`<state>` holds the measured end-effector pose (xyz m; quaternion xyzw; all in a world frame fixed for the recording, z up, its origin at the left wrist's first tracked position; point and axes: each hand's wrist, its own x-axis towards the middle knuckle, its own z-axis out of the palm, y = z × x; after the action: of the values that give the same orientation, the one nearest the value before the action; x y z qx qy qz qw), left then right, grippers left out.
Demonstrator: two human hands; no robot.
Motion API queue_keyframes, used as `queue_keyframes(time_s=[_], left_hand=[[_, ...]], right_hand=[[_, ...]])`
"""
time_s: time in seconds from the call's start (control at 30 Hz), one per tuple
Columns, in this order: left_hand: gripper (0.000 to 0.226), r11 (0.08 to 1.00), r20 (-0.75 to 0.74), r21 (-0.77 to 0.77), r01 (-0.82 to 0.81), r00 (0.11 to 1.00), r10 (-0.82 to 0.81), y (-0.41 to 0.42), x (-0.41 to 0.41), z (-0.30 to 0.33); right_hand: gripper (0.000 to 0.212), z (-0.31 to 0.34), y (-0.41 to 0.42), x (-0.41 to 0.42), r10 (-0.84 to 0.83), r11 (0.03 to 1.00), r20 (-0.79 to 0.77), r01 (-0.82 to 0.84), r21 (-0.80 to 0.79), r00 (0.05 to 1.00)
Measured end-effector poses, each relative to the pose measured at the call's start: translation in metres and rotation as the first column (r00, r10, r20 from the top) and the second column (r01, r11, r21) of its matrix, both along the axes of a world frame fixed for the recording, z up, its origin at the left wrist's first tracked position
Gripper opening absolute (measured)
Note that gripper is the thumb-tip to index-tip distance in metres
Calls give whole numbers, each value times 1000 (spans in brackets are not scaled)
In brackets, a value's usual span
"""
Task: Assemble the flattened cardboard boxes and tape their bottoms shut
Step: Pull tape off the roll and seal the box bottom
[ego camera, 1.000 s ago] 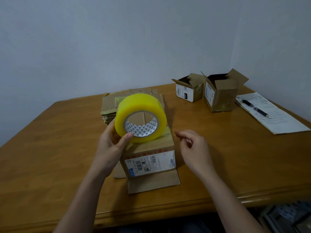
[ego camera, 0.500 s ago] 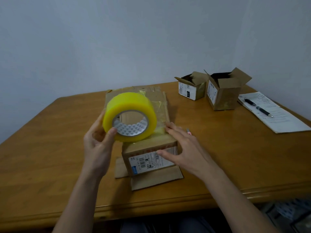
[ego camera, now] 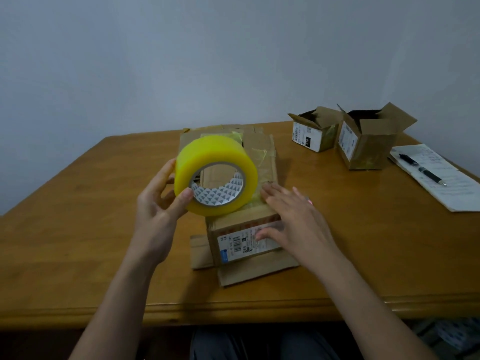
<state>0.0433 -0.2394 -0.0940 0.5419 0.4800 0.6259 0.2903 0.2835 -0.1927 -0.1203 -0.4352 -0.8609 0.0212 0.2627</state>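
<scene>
A small cardboard box (ego camera: 235, 227) with a white shipping label stands near the front of the wooden table (ego camera: 78, 229), its lower flaps splayed flat on the wood. My left hand (ego camera: 158, 203) holds a thick yellow roll of tape (ego camera: 215, 162) just above the box's left top edge. My right hand (ego camera: 291, 216) lies flat on the box's top and right side, fingers spread, pressing on it. Behind the box lies a stack of flattened cardboard boxes (ego camera: 262, 146) with bits of old tape on them.
Two assembled small boxes (ego camera: 315, 132) (ego camera: 368, 141) with open top flaps stand at the back right. A sheet of paper (ego camera: 441, 183) with a black pen (ego camera: 422, 171) lies at the right edge. A grey wall rises behind the table.
My right hand moved from the air onto the box and now presses its top and side. My left hand shifted the tape roll slightly left and up.
</scene>
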Motion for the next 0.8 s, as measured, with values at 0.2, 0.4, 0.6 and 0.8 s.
queue_keyframes(time_s=[0.2, 0.4, 0.6, 0.8], left_hand=[[60, 999, -110, 20, -39, 993, 41, -24, -25, 17], [58, 997, -165, -20, -71, 984, 66, -28, -19, 26], [57, 996, -211, -47, -75, 975, 64, -33, -23, 30], [52, 992, -256, -67, -105, 963, 85, -48, -46, 31]], right_hand=[[82, 0, 4, -5, 18, 995, -91, -27, -95, 996], [88, 18, -9, -15, -37, 997, 71, 42, -69, 997], [83, 10, -5, -20, 15, 997, 47, -12, -72, 999], [75, 7, -2, -24, 18, 996, 10, -17, -90, 1000]])
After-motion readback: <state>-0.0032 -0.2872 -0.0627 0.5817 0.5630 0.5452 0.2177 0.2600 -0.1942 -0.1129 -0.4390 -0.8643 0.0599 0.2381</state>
